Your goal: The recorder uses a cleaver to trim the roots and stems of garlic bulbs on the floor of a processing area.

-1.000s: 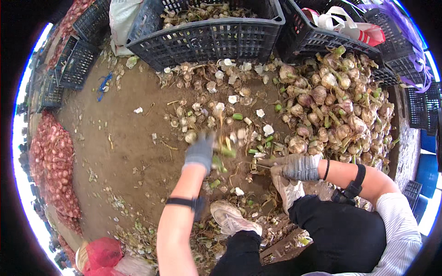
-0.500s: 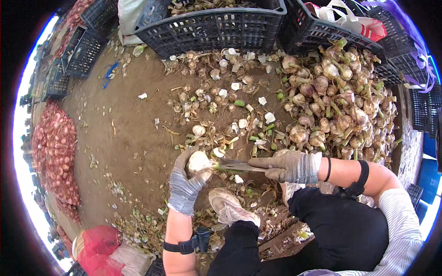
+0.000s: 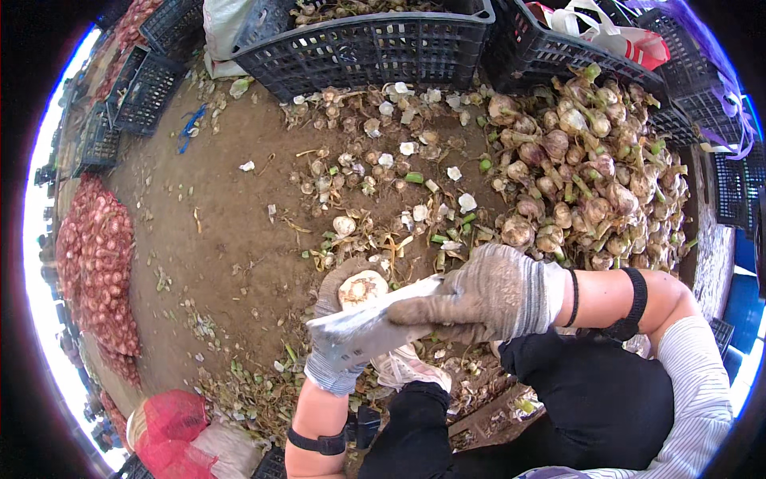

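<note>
My gloved left hand (image 3: 330,291) holds a pale garlic bulb (image 3: 362,287), its flat, brownish root face up. My gloved right hand (image 3: 479,291) grips a broad metal blade (image 3: 355,327), held tilted just beside the bulb and covering part of my left hand and its fingers. Right of my hands lies a large heap of garlic (image 3: 578,176) with green stems. Cut stems, papery scraps (image 3: 399,160) and a loose bulb (image 3: 344,226) lie on the dirt floor.
Black plastic crates (image 3: 359,60) line the back and sides, one with a red-and-white bag (image 3: 642,48). A white sack (image 3: 219,32) stands behind. Red mesh sacks of garlic (image 3: 92,271) are at the left, red netting (image 3: 163,435) at lower left. My shoe (image 3: 407,367) is below my hands.
My left hand first reached out, then came to hold the bulb, whose root face has now turned upward. My right hand has risen and moved left, bringing the blade over my left hand.
</note>
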Demonstrator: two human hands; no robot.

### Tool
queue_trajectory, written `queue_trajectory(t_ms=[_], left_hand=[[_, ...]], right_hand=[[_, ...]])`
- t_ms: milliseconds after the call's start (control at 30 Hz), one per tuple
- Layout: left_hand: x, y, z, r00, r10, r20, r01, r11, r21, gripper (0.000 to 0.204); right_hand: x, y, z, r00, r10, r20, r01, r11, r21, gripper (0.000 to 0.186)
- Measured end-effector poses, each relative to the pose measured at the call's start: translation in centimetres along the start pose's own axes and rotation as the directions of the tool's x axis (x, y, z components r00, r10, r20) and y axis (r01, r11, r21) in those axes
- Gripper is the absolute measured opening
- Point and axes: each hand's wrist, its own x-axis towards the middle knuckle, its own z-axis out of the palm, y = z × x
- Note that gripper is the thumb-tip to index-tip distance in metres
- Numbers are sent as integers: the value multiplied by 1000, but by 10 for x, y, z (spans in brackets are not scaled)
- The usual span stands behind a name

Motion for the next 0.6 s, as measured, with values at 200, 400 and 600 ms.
queue_trajectory(t_ms=[200,400,600], left_hand=[[-4,11,10,969,-227,-101,192,942,-277,92],[-8,21,14,990,-126,-70,111,977,-181,91],[-19,26,11,960,-263,-94,264,965,-2,78]], right_hand=[[7,-6,3,999,-44,-25,43,997,-66,67],[2,-6,10,998,-30,58,36,993,-109,59],[-10,21,-4,977,208,44,-202,972,-119,58]])
